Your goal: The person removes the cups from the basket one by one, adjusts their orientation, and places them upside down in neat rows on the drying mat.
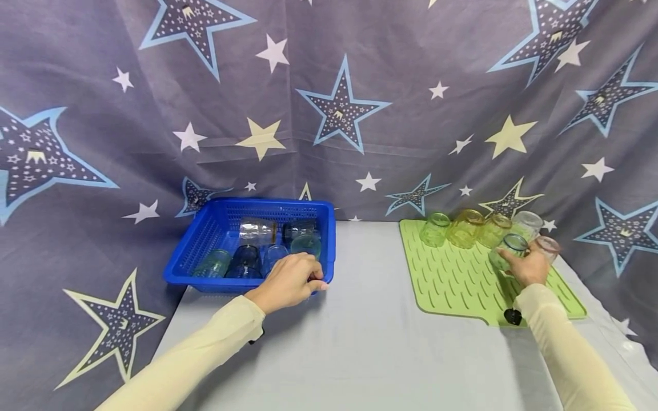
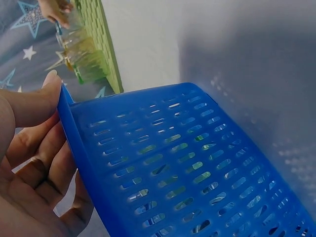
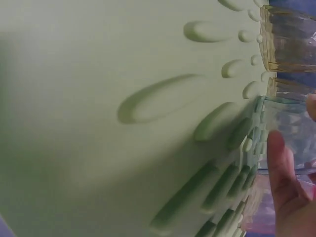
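My left hand [image 1: 293, 279] pinches the rim at the near right corner of a blue plastic basket [image 2: 143, 123], thumb on one side and curled fingers on the other. Several drinking glasses lie or stand in the basket, among them a dark glass [image 1: 245, 258] and a greenish glass [image 1: 212, 262]. Over at the right, my right hand [image 1: 532, 267] holds a clear glass with a bluish rim [image 3: 289, 126], its thumb against the side. That glass is upside down, its mouth at the green mat [image 1: 447, 291]. A pink glass [image 1: 548, 248] stands just beside this hand.
Along the mat's far edge stand a green glass [image 1: 435, 229], a yellow glass [image 1: 465, 229], another yellowish glass [image 1: 494, 229] and a clear glass [image 1: 526, 225]. A star-patterned curtain [image 1: 319, 165] hangs behind the white table [image 1: 370, 342].
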### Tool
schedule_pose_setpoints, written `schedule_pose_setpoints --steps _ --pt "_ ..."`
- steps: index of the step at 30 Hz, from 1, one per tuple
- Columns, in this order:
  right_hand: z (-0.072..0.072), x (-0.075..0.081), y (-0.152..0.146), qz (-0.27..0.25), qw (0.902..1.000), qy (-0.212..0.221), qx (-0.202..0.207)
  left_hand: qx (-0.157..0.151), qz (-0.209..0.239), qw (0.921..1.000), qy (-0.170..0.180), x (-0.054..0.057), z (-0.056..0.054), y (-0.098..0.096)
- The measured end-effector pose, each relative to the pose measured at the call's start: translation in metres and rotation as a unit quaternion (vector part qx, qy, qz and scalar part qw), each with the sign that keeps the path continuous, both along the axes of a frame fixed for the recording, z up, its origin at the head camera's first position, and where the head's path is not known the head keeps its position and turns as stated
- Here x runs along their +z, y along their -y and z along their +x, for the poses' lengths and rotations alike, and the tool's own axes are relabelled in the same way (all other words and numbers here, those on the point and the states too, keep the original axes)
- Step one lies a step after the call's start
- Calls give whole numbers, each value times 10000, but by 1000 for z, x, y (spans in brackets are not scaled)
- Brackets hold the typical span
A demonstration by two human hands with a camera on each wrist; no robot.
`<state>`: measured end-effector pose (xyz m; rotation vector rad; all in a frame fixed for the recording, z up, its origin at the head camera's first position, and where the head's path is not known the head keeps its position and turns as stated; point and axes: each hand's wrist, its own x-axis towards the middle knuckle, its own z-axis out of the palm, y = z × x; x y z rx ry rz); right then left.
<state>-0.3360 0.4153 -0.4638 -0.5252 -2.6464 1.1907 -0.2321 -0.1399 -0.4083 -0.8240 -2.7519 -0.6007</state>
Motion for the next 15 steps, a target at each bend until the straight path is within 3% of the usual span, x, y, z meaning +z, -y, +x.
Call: schedule_pose_setpoints --steps 7,15 --pt "-2 0 -4 485 9988 69 -86 25 28 10000 9 0 0 -1" --pt "-4 -4 -2 695 9966 347 -286 41 82 9999 123 2 1 -1"
